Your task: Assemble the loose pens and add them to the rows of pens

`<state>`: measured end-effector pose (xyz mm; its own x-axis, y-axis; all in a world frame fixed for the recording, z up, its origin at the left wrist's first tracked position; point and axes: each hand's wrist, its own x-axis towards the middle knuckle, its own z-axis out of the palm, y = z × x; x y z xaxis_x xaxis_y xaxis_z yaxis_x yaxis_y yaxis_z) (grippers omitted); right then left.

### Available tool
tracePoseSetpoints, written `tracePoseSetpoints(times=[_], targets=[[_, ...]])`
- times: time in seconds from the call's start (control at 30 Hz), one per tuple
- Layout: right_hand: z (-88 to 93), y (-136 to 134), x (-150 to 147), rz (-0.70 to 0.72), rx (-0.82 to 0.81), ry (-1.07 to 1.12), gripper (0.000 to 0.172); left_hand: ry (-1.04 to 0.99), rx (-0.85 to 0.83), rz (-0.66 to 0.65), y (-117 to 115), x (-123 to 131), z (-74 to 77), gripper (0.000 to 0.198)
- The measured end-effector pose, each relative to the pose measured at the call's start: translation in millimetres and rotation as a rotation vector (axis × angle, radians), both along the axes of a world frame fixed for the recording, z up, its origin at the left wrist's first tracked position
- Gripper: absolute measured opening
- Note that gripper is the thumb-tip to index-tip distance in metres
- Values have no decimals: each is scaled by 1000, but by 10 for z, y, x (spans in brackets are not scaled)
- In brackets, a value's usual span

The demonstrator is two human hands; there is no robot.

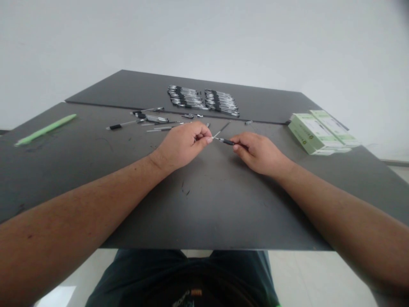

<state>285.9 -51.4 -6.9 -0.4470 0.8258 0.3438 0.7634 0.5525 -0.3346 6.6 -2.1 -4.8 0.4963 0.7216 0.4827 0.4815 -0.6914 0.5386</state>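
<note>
Pen part (pixel 227 141) pinched between left hand (pixel 182 144) and right hand (pixel 258 152).

Both forearms reach in from the lower corners and meet at frame centre. The left hand (pixel 180 145) is curled, fingertips pinched; the right hand (pixel 258 152) likewise, knuckles up.

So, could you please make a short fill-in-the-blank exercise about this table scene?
1. The left hand and the right hand together hold a black ____ part.
2. The long pen lying alone at the far left is ____.
3. The boxes lie to the ____ of both hands.

Missing words: pen; green; right
</note>
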Motion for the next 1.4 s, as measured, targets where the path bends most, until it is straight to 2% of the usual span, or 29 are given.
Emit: tracePoseSetpoints(times=[0.5, 1.1, 1.2, 1.3, 1.4], targets=[[-32, -8, -16, 55, 31, -64, 31, 113, 119, -92, -22, 12, -61, 19], [6, -50, -50, 87, 28, -69, 34, 159, 146, -95, -32, 25, -66, 15], [30, -83, -83, 36, -16, -21, 32, 153, 135, -96, -25, 24, -66, 16], [61, -113, -114, -86, -73, 37, 20, 147, 126, -101, -22, 24, -62, 16], [91, -121, -121, -116, -77, 33, 12, 152, 141, -97, -31, 24, -54, 16]])
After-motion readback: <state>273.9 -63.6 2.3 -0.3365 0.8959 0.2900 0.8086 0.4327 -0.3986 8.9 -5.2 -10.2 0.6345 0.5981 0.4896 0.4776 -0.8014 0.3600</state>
